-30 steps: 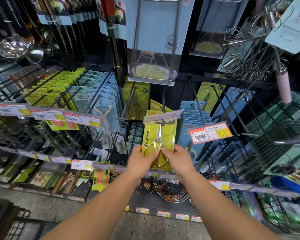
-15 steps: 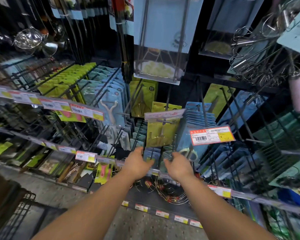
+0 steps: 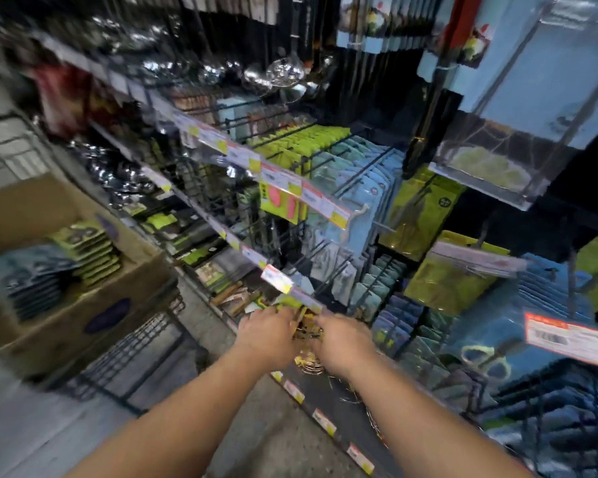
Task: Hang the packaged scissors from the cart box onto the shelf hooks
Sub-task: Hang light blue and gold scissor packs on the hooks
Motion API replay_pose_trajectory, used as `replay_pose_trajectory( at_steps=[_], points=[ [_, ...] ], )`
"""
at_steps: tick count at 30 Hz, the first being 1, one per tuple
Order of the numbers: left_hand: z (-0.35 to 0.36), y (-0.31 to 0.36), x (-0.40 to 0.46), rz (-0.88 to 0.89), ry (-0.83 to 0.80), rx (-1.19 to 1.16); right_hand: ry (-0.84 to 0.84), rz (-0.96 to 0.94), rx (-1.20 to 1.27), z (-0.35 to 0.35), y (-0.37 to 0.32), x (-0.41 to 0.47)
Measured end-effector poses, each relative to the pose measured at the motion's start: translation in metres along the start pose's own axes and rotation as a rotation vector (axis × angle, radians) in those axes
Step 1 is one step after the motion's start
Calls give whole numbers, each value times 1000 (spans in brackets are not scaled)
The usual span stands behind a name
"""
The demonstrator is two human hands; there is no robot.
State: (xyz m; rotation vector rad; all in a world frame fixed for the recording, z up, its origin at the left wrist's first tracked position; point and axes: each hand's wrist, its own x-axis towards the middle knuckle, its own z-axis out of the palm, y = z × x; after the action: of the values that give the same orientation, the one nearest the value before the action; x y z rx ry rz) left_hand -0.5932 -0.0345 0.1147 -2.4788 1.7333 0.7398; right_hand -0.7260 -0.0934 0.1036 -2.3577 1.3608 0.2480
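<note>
The view is blurred. A cardboard box sits on a wire cart at the left. It holds stacks of yellow-green packaged scissors and blue ones. A yellow-green scissors package hangs on a shelf hook at the right, behind a price tag. My left hand and my right hand are side by side low in front of the lower shelf rail, fingers pointing forward, and I see nothing in either. Both are well right of the box.
Rows of wire hooks carry green and blue packages. Price-tag rails jut toward me. Steel ladles hang above. Blue packaged scissors fill the right. Wire coils lie under my hands. Grey floor lies below.
Both hands let go of the yellow-green package, which stays on its hook, and dropped lower. The view swung left, bringing the cart box into sight.
</note>
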Motion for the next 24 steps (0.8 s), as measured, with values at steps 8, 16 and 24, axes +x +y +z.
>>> replay_pose_trajectory(
  at_steps=[8, 16, 24],
  points=[
    [-27, -147, -43, -207, 143, -45, -13, -297, -111, 12, -154, 37],
    [-57, -304, -79, -351, 193, -102, -35, -486, -172, 53, -324, 60],
    [-75, -402, -100, -424, 200, -129, -56, -528, -172, 75, -426, 78]
  ],
)
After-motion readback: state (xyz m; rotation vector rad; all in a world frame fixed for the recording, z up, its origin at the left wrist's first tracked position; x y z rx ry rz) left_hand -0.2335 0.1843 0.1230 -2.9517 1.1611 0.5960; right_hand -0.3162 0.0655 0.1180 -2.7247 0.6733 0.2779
